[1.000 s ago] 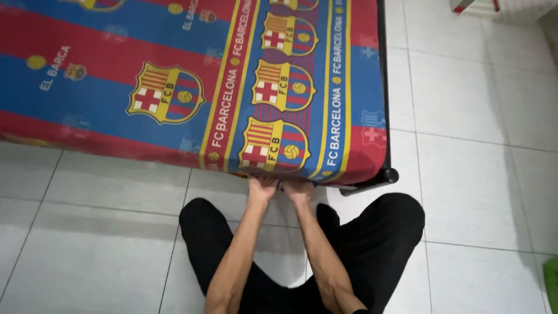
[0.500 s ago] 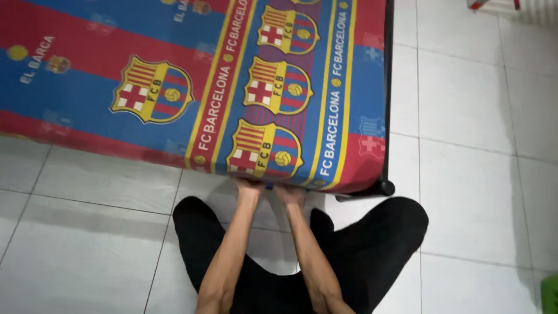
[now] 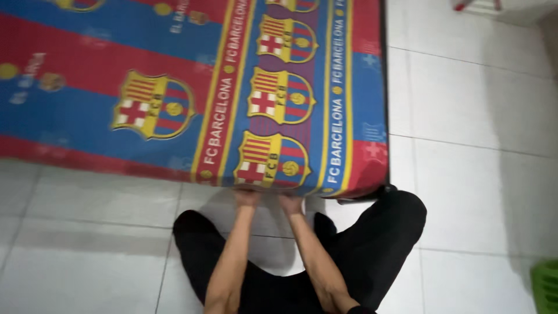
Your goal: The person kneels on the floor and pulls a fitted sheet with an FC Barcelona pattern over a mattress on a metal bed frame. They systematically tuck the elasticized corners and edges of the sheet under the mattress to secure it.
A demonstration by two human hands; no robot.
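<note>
We're kneeling on the tile floor (image 3: 465, 116) at the mattress (image 3: 192, 87), which is filling the frame from 9 to 1 o'clock, near edge running across the middle. Both hands are working the red-blue sheet (image 3: 302, 70) at that edge, near the corner at 3 o'clock from them. Left hand (image 3: 247, 196) and right hand (image 3: 290, 202) are sitting just beside each other at 6 o'clock of the lowest crest. Fingers are going under the edge, so we can't tell how far they're curled or whether they're pinching cloth. We're judging this as the tucking step: sheet hem going under the mattress. The next move would call for an upward push with the fingers flat, then a shift toward the corner by the black frame (image 3: 386, 189). A green basket (image 3: 546, 285) is sitting at 4 o'clock, well apart.
</note>
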